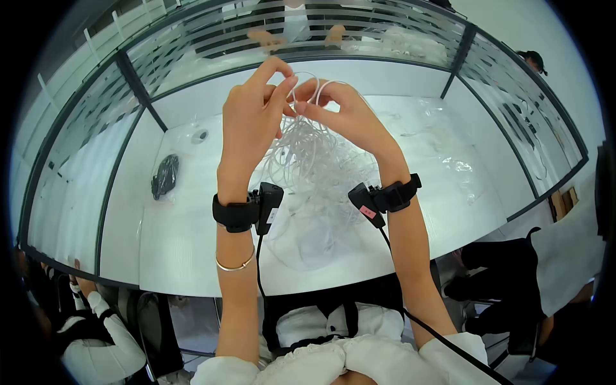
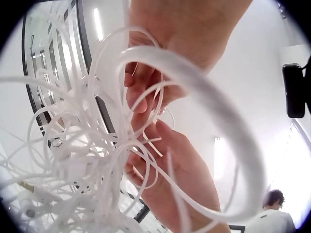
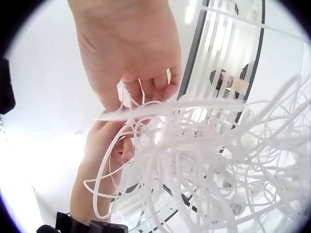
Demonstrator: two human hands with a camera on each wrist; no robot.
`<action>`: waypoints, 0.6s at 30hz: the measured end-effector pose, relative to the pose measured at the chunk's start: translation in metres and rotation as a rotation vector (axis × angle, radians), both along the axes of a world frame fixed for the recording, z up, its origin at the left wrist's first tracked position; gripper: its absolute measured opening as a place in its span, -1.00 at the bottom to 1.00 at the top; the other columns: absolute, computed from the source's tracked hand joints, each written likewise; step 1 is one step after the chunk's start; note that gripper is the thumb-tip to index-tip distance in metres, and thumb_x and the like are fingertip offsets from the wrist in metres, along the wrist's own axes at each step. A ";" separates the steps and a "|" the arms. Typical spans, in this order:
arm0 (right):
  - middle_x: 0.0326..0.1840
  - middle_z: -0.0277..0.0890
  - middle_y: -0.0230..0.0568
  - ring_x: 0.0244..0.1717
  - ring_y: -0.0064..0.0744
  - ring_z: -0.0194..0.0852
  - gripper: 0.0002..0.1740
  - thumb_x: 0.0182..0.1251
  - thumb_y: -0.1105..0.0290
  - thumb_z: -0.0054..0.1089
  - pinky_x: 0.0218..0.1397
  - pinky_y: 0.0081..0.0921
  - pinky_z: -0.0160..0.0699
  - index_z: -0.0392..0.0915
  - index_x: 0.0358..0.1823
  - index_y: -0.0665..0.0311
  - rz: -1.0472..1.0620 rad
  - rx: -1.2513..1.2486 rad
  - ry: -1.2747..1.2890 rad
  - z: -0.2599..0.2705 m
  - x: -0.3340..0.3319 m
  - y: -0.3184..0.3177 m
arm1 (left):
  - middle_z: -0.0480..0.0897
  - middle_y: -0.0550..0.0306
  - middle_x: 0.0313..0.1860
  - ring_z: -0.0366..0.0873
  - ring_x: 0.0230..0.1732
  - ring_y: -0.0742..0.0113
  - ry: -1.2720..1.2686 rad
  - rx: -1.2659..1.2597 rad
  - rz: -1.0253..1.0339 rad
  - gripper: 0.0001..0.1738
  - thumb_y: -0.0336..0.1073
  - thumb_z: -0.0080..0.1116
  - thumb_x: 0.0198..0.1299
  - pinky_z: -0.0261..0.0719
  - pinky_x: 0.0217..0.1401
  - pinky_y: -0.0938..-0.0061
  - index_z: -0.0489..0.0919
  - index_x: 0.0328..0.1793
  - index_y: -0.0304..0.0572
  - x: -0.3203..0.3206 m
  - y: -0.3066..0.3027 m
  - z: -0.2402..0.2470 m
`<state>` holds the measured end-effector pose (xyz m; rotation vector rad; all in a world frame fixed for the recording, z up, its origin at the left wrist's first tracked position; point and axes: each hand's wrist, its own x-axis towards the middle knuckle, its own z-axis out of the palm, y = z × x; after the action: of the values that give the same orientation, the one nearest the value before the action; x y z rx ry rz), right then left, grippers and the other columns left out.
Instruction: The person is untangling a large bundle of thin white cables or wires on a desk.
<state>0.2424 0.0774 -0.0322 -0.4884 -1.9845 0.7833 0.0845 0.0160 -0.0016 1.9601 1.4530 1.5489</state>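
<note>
Both hands are raised above the white table [image 1: 192, 256], holding a tangled bundle of thin white plastic ties [image 1: 308, 160] that hangs down between the forearms. My left hand [image 1: 256, 109] pinches strands at the top of the bundle with curled fingers. Facing it, my right hand [image 1: 340, 106] grips the same loops, fingertips nearly touching the left's. The left wrist view shows a thick white loop [image 2: 228, 126] close to the lens and the tangle [image 2: 73, 160] below the fingers. In the right wrist view the ties [image 3: 214, 155] spread out under the right hand [image 3: 131, 53].
A black bundle in a clear bag [image 1: 165, 176] lies at the table's left. Empty clear bags [image 1: 449, 167] lie at the right. Glass partitions [image 1: 83, 128] ring the desk. Other people sit at lower left [image 1: 96, 327], at right [image 1: 513, 269] and across [image 1: 289, 25].
</note>
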 end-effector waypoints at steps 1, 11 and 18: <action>-0.36 0.58 -0.35 -0.41 -0.52 0.28 -0.69 0.25 0.19 0.22 -0.24 -0.50 0.35 0.59 -0.38 0.35 -0.005 -0.043 -0.037 -0.001 -0.002 0.000 | 0.61 0.09 -0.68 0.56 -0.69 0.46 0.036 -0.001 0.028 -0.86 -0.23 0.09 0.32 0.34 -0.57 0.58 0.55 -0.14 -0.08 -0.002 -0.002 0.001; -0.38 0.59 -0.43 -0.43 -0.65 0.34 -0.76 0.32 0.26 0.21 -0.38 -0.61 0.27 0.62 -0.28 0.32 -0.142 0.085 0.077 0.002 0.011 0.002 | 0.30 0.21 -0.81 0.10 -0.70 0.53 0.097 -0.045 -0.041 -0.89 -0.35 0.16 0.26 0.07 -0.58 0.48 0.58 -0.13 -0.17 -0.013 -0.004 -0.008; -0.37 0.60 -0.39 -0.57 -0.80 0.16 -0.82 0.39 0.34 0.15 -0.50 -0.76 0.13 0.59 -0.17 0.30 -0.153 0.006 0.570 0.012 0.049 0.017 | 0.52 0.10 -0.49 0.41 -0.53 0.30 0.400 -0.201 0.182 -0.87 -0.31 0.28 0.05 0.40 -0.39 0.42 0.68 -0.29 -0.15 -0.049 -0.002 -0.029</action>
<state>0.2918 0.0941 -0.0200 -0.3576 -1.4044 0.7220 0.0359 0.0143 -0.0304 2.1455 1.9055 1.0553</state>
